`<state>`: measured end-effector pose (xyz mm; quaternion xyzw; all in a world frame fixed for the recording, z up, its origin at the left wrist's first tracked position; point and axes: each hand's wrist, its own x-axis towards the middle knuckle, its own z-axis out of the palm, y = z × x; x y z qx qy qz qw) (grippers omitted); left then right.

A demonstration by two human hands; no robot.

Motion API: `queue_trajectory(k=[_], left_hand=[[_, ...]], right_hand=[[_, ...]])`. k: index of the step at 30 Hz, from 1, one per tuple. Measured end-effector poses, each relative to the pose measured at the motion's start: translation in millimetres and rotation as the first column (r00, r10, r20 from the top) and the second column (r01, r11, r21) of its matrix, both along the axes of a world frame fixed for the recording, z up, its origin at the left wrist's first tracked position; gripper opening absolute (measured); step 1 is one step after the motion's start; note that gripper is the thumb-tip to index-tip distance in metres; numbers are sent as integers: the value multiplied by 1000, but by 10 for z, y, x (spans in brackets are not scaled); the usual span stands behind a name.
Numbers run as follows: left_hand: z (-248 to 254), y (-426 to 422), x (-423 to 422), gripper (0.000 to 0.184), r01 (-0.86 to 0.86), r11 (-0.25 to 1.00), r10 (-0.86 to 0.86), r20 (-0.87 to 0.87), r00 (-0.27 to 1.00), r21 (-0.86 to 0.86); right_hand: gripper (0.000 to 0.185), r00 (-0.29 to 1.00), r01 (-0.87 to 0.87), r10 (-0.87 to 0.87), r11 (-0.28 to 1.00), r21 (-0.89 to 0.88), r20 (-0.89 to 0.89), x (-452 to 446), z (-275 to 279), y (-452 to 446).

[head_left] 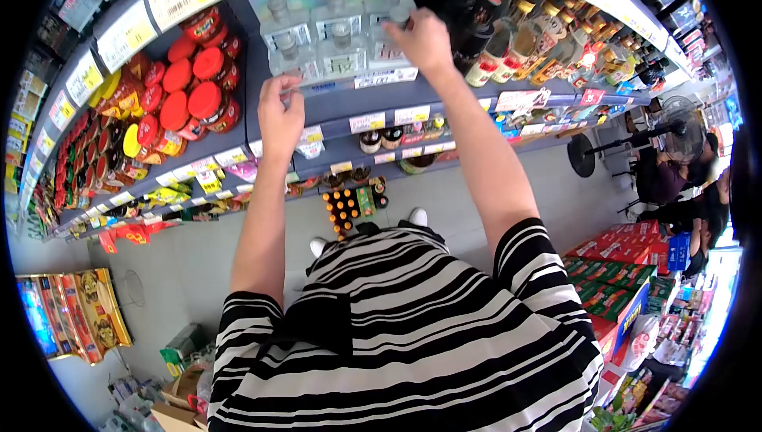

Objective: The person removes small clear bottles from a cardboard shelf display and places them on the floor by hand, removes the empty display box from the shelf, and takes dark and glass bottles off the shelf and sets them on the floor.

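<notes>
Clear bottles (343,59) stand on the shelf (252,71) at twelve o'clock; the step looks like adjusting them.
Left hand (282,110), at their seven o'clock, is loosely curled, seemingly unladen; right hand (421,39), at three, is blurred, grip impossible to tell. Next calls for gentle, upright handling.
</notes>
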<state>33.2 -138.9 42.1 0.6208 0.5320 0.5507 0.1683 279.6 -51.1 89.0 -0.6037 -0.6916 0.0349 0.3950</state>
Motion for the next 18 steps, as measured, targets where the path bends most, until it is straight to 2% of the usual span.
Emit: queue_trajectory(k=[2,3,4,7,11,12,15,16,18], left_hand=[[16,-35,-50,15,21,1000,-21,10,1000,9],[9,-122,-23,15,32,999,-32,30,999,-4],[-19,-228,-30,15,42,997,-44,-39,998,-65],[-67,-358,-51,16,63,995,-55,98,994,-81],[-130,-595,-144,16,107,978,-71,196,978,-179],[-187,-664,-178,14,109,975,-67,212,975,-194],[-309,-857,-273,13,149,955,-97,207,974,-255],[-360,-925,-287,12,133,957,-88,176,980,-259],[-502,-1061,-327,11,209,917,-125,252,960,-339]], right_hand=[[42,1000,-21,22,997,70,-6,-9,121,49],[42,998,-57,56,983,174,10,7,121,-55],[41,998,-58,55,984,167,21,29,155,-139],[40,999,-37,38,986,163,0,7,308,-368],[38,999,-48,49,977,208,0,18,330,-675],[34,998,-45,51,990,134,-41,-3,397,-844],[29,986,-63,80,991,115,-149,-34,361,-1169],[26,988,-63,71,996,58,-139,-39,353,-1289],[26,985,-70,68,998,-8,-157,-67,286,-1522]])
